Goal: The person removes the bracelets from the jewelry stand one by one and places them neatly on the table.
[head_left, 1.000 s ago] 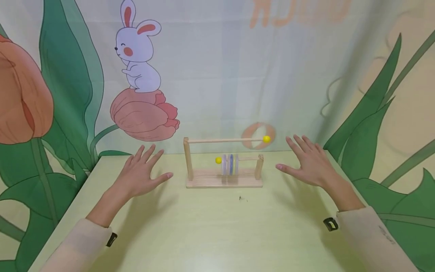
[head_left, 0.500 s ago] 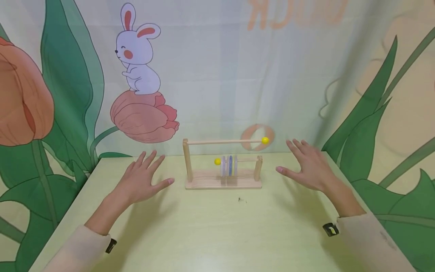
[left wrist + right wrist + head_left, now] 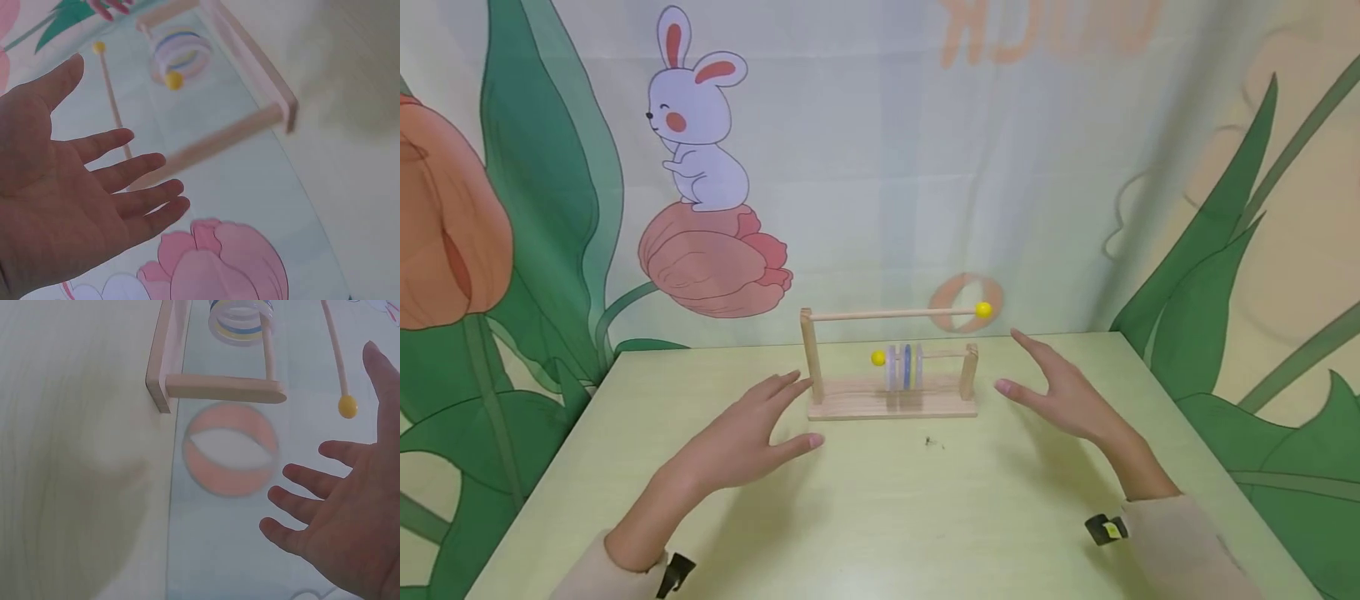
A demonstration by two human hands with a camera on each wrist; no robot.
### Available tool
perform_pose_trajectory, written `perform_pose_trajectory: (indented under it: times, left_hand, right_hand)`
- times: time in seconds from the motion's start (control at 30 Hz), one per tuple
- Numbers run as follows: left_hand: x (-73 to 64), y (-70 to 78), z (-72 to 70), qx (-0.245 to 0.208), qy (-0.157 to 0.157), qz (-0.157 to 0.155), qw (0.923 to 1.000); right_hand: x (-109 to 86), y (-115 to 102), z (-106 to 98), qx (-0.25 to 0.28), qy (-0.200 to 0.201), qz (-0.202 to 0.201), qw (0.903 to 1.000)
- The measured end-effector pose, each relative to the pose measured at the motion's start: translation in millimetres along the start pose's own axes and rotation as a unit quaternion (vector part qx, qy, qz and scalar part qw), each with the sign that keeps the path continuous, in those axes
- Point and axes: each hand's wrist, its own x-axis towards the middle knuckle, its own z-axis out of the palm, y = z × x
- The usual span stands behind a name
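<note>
A wooden stand [image 3: 892,407] with two posts sits at the back of the table. From its tall left post [image 3: 811,354] a long rod [image 3: 887,314] runs right to a yellow ball [image 3: 983,309]. The short right post [image 3: 969,373] bears a lower rod pointing left, with several coloured rings [image 3: 907,367] on it and a yellow ball [image 3: 878,357] at its tip. My left hand [image 3: 741,437], fingers spread, hovers left of the stand near the tall post, holding nothing. Right of the short post, my right hand [image 3: 1067,396] is held with fingers extended and nothing in it.
A pale table [image 3: 880,517] spreads in front, with a small dark mark [image 3: 929,442] before the stand. Behind hangs a printed curtain [image 3: 850,167] with a rabbit and tulips. Black straps [image 3: 1107,529] show at the cuffs.
My left hand has moved right and toward me, closer to the tall post. My right hand has shifted slightly left and turned. The stand and rings stay put.
</note>
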Motion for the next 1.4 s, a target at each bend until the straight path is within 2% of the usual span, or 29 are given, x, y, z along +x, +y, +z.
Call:
perform_pose_trajectory:
  times: [0.2, 0.33, 0.43, 0.63, 0.77, 0.9, 1.1, 1.4]
  left_hand:
    - [18.9, 21.9, 18.3, -0.037, 0.001, 0.033, 0.9988]
    - [36.3, 29.0, 31.0, -0.044, 0.016, 0.052, 0.9976]
    - [51.9, 27.8, 40.0, -0.047, 0.028, 0.058, 0.9968]
    - [80.7, 17.5, 56.2, -0.057, 0.046, 0.048, 0.9962]
    - [102.6, 14.1, 64.6, -0.061, 0.062, 0.047, 0.9951]
    - [120.3, 11.6, 71.8, -0.068, 0.078, 0.045, 0.9937]
    - [130.0, 4.3, 79.2, -0.072, 0.086, 0.038, 0.9930]
    - [138.8, -8.4, 91.1, -0.072, 0.084, 0.044, 0.9929]
  right_hand:
    - [11.7, 2.1, 17.9, 0.030, 0.018, 0.006, 0.9994]
    - [20.0, 0.0, 28.9, 0.050, 0.028, 0.010, 0.9983]
    - [27.2, -1.8, 38.2, 0.067, 0.034, 0.011, 0.9971]
    - [44.8, -4.3, 56.3, 0.105, 0.045, -0.010, 0.9934]
    - [51.7, -5.8, 61.9, 0.124, 0.066, -0.016, 0.9899]
    - [55.0, -7.0, 66.4, 0.146, 0.083, -0.005, 0.9858]
    - [58.3, -8.1, 71.0, 0.175, 0.101, 0.008, 0.9794]
    - [57.8, -0.5, 63.6, 0.169, 0.101, 0.010, 0.9803]
